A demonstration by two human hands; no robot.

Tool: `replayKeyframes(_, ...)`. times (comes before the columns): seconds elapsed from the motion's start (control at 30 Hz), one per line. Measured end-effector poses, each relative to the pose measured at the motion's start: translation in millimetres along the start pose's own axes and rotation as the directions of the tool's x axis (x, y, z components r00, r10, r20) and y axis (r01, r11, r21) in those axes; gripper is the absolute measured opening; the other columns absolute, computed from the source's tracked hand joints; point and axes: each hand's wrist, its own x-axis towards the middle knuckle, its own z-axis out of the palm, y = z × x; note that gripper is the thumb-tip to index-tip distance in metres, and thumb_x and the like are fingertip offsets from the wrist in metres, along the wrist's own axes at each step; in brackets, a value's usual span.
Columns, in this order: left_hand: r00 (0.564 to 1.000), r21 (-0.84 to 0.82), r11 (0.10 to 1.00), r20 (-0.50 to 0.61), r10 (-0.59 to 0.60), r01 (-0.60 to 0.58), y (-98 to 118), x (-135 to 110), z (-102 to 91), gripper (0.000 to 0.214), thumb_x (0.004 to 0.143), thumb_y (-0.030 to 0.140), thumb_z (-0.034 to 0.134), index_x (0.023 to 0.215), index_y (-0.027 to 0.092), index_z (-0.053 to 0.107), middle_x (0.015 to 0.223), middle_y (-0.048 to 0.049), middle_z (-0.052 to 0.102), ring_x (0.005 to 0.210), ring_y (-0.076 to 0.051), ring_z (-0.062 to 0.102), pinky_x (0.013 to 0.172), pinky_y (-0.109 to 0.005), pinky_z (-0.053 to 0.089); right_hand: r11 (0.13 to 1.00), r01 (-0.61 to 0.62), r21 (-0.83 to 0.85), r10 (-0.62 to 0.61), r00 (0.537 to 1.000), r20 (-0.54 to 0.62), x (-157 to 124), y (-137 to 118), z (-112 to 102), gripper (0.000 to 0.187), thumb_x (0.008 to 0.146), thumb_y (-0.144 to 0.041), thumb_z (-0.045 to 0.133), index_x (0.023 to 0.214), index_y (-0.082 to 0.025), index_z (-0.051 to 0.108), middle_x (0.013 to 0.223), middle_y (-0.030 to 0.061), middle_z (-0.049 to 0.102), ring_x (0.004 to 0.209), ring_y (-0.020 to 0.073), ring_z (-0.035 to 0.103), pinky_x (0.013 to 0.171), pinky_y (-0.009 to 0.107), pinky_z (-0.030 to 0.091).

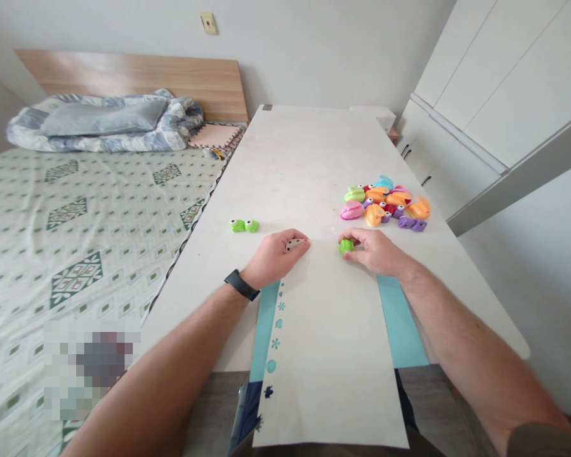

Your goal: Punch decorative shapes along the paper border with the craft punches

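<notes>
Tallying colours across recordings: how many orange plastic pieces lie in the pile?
4 visible, all beyond the right hand: one orange piece nearest, another rightmost, a third and fourth side by side behind the nearest. Overlap may hide others.

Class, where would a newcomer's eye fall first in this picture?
Probably on the cluster of bright plastic craft punches on the white table, just beyond the right hand, which holds a green punch. Next might come the long white sheet in front of the person, with a column of punched shapes along its left edge.
</notes>
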Motion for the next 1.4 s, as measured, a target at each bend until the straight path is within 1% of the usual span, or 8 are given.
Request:
replayKeyframes(0.17, 1.0, -0.008, 1.0, -0.002, 0.015, -0.015, 1.7, -0.2, -0.4, 0.035, 0.096, 0.05, 0.056, 0.104, 0.021, 0.073, 0.086, -0.0002, 0.073, 0.07, -0.015, 0.059, 0.063, -0.027, 0.044, 1.0, 0.004, -0.021, -0.004, 1.0, -0.006, 0.4, 0.4, 0.7, 0.029, 0.077, -0.027, 0.072, 0.105, -0.02, 0.07, 0.095, 0.0028, 0.07, 0.091, 0.0201, 0.063, 0.083, 0.031, 0.05)
replayKeyframes(0.33, 1.0, -0.004, 1.0, 0.002, 0.003, -0.003, 1.8, -0.4, -0.4, 0.034, 0.095, 0.05, 0.057, 0.103, 0.022, 0.073, 0.082, 0.0011, 0.071, 0.065, -0.014, 0.057, 0.06, -0.026, 0.042, 1.0, -0.023, -0.015, 0.023, 1.0, -0.01, 1.5, -0.1, 2.5, 0.028, 0.077, -0.026, 0.072, 0.104, -0.019, 0.07, 0.095, 0.0021, 0.07, 0.09, 0.0193, 0.063, 0.083, 0.03, 0.049)
replayKeyframes(0.53, 1.0, 0.0, 1.0, 0.003, 0.011, -0.011, 1.8, -0.1, -0.1, 0.033, 0.095, 0.05, 0.057, 0.103, 0.022, 0.073, 0.084, 0.0004, 0.072, 0.068, -0.015, 0.058, 0.061, -0.027, 0.042, 0.999, -0.031, -0.035, 0.03, 1.0, -0.006, 3.7, 3.1, 5.6, 0.029, 0.075, -0.027, 0.072, 0.104, -0.02, 0.07, 0.094, 0.0022, 0.07, 0.087, 0.0193, 0.063, 0.08, 0.03, 0.049)
replayKeyframes(0.8, 1.0, 0.003, 1.0, 0.007, 0.025, -0.025, 4.4, -1.2, -1.0, 0.036, 0.096, 0.05, 0.055, 0.103, 0.02, 0.073, 0.084, -0.0012, 0.072, 0.068, -0.016, 0.058, 0.061, -0.027, 0.043, 0.999, -0.033, -0.025, 0.033, 0.999, -0.007, 5.3, 5.6, 6.3, 0.029, 0.075, -0.027, 0.073, 0.103, -0.02, 0.07, 0.091, 0.0015, 0.07, 0.085, 0.0196, 0.063, 0.078, 0.031, 0.049)
replayKeyframes(1.03, 1.0, 0.021, 0.999, 0.001, 0.029, -0.029, 5.5, -0.9, -1.3, 0.036, 0.096, 0.049, 0.055, 0.103, 0.019, 0.074, 0.084, -0.0015, 0.073, 0.067, -0.015, 0.058, 0.061, -0.027, 0.043, 0.999, -0.039, -0.002, 0.039, 0.999, 0.012, 5.4, 6.6, 5.4, 0.03, 0.076, -0.028, 0.072, 0.104, -0.02, 0.07, 0.09, 0.001, 0.07, 0.083, 0.0184, 0.062, 0.076, 0.029, 0.049)
replayKeyframes(1.23, 1.0, 0.028, 0.999, -0.005, 0.019, -0.019, 6.0, -0.7, -1.8, 0.036, 0.095, 0.049, 0.055, 0.103, 0.019, 0.074, 0.081, -0.0011, 0.072, 0.064, -0.014, 0.055, 0.059, -0.026, 0.041, 0.999, -0.006, -0.048, 0.006, 1.0, -0.005, 3.7, 2.8, 4.2, 0.025, 0.08, -0.029, 0.069, 0.104, -0.021, 0.07, 0.092, 0.0007, 0.07, 0.082, 0.0177, 0.061, 0.079, 0.03, 0.047)
replayKeyframes(1.4, 1.0, 0.021, 1.0, -0.008, 0.011, -0.011, 5.2, -0.4, -1.6, 0.039, 0.095, 0.051, 0.055, 0.104, 0.019, 0.074, 0.08, -0.0015, 0.071, 0.063, -0.014, 0.055, 0.057, -0.026, 0.041, 0.995, 0.03, -0.094, -0.032, 0.999, -0.025, 3.0, 4.3, 4.6, 0.025, 0.083, -0.03, 0.069, 0.106, -0.021, 0.07, 0.095, 0.0015, 0.071, 0.084, 0.0188, 0.061, 0.081, 0.03, 0.047)
